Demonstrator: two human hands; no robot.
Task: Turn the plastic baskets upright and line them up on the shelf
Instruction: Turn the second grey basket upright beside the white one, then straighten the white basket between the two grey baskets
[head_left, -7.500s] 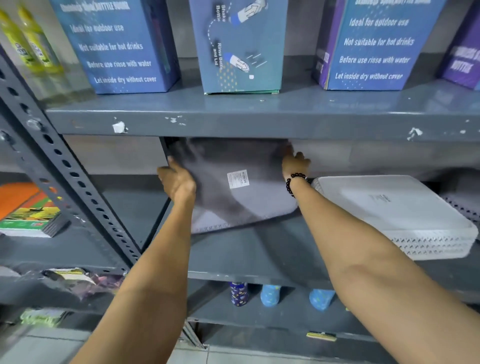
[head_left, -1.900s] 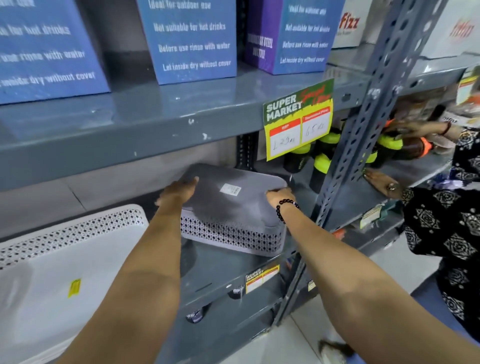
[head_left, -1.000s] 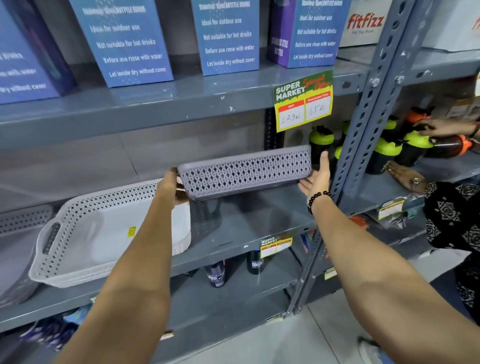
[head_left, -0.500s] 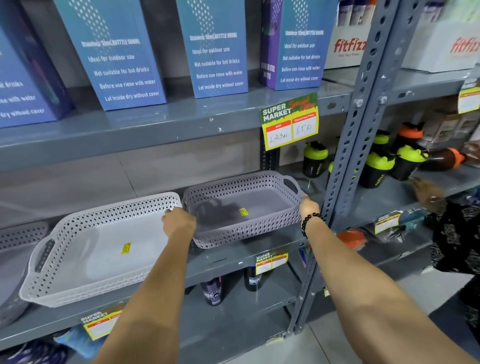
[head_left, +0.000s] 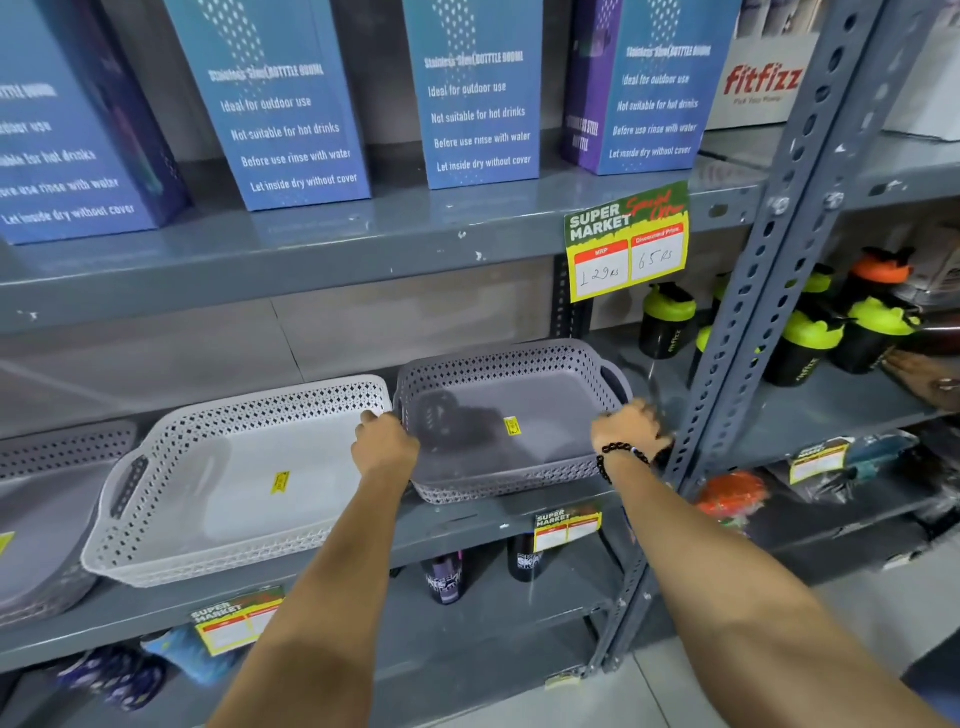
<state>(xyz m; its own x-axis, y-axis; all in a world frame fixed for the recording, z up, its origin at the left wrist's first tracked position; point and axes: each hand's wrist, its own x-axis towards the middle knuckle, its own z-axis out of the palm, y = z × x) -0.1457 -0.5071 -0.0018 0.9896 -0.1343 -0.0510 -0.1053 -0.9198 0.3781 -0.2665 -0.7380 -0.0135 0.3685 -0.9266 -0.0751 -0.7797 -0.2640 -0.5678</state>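
Grey perforated plastic basket (head_left: 511, 415) upright on the grey metal shelf (head_left: 467, 525), at the right end beside the slotted upright post (head_left: 748, 332). Left hand (head_left: 385, 446) closed over its left rim; right hand (head_left: 628, 428), with a black bead bracelet (head_left: 621, 454), closed over its right rim. White perforated plastic basket (head_left: 234, 483) upright just beside it, their rims nearly touching.

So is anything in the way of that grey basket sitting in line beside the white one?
Nothing visible. The grey basket already sits upright on the shelf, beside the white basket, with both hands, left hand and right hand, on its rim.
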